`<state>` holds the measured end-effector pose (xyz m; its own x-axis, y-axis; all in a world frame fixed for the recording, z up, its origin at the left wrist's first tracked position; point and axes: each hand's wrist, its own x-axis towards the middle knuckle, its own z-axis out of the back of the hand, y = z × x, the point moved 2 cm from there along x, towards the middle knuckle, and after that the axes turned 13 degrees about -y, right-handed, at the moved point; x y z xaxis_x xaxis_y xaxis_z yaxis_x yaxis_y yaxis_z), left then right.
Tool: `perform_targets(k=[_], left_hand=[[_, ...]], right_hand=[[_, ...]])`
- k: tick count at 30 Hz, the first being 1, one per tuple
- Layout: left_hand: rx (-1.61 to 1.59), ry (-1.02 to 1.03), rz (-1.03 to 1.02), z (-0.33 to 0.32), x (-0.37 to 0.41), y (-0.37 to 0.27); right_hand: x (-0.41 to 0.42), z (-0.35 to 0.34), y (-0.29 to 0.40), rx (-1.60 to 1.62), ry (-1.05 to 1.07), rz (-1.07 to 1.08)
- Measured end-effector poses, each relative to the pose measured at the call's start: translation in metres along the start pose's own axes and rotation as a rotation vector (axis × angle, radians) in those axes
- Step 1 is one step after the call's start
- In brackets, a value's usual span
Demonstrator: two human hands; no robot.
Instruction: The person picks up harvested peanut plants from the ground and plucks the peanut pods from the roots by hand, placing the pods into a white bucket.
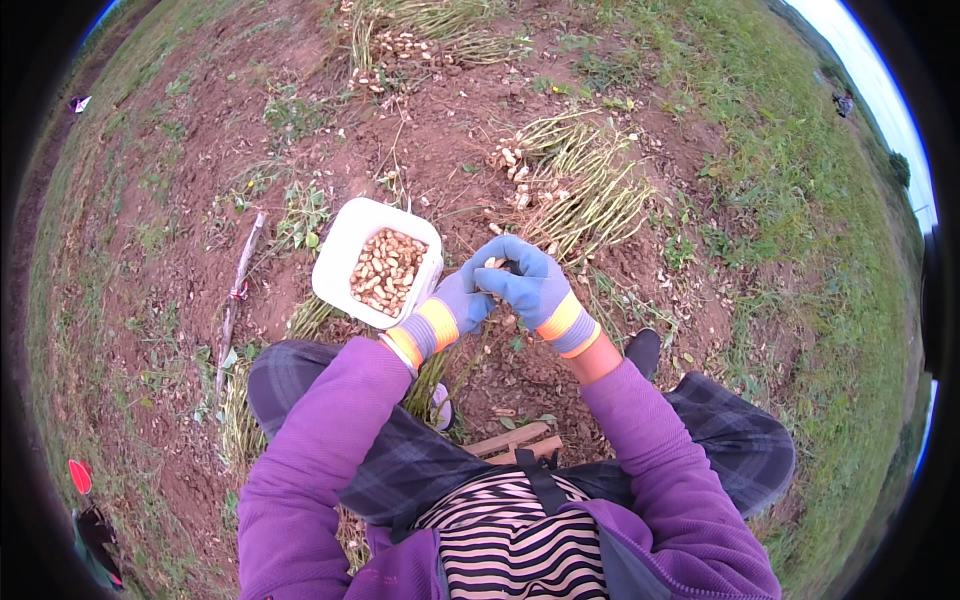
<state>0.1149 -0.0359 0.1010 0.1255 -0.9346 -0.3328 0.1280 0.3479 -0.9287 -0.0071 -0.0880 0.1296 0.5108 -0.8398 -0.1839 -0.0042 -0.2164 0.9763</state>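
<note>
Both my hands wear blue-grey work gloves with orange and yellow cuffs and meet just right of a white plastic bucket (335, 264). Unshelled peanuts (386, 271) lie inside it. My right hand (525, 279) has its fingers curled around a peanut (493, 263) near the fingertips. Against it rests my left hand (466, 298), closed on the lower end of thin peanut stems (435, 379) that hang towards my shoe, though its grip is partly hidden. Beyond the hands lies a bundle of pulled peanut plants (592, 196), pods at its left end.
Another peanut plant pile (442, 34) lies at the top. A stick (241, 277) with a ribbon stands left of the bucket. Wooden slats (517, 442) show between my legs. Grass (810, 225) borders the soil at right. Other people appear small at far right and partly at lower left.
</note>
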Motion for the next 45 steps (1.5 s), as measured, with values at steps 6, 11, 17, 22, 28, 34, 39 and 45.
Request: perform_targets(k=[6,11,17,22,28,34,39,45], left_hand=[[0.157,-0.097,-0.179,0.0,0.01,0.027],[0.096,-0.056,-0.19,-0.002,0.008,0.017],[-0.027,-0.046,0.091,-0.003,-0.002,-0.005],[-0.172,-0.018,0.086,0.0,-0.003,0.005],[-0.098,0.016,0.146,-0.004,-0.012,-0.024],[-0.056,-0.017,0.133,-0.003,-0.007,-0.014],[-0.025,-0.074,0.071,-0.007,-0.002,-0.011],[-0.665,-0.248,0.07,-0.011,0.025,0.06]], right_hand=[[0.006,0.003,0.007,-0.316,-0.008,0.314],[-0.005,-0.006,0.012,-0.294,-0.114,0.369],[-0.002,-0.003,-0.011,0.137,-0.248,0.081],[-0.005,-0.01,-0.005,0.343,-0.288,-0.053],[0.006,0.022,0.001,0.651,-0.293,-0.063],[0.006,0.028,0.006,0.612,-0.195,-0.096],[-0.001,0.025,0.017,0.436,-0.226,-0.062],[0.015,-0.049,0.055,-0.219,-0.108,0.452]])
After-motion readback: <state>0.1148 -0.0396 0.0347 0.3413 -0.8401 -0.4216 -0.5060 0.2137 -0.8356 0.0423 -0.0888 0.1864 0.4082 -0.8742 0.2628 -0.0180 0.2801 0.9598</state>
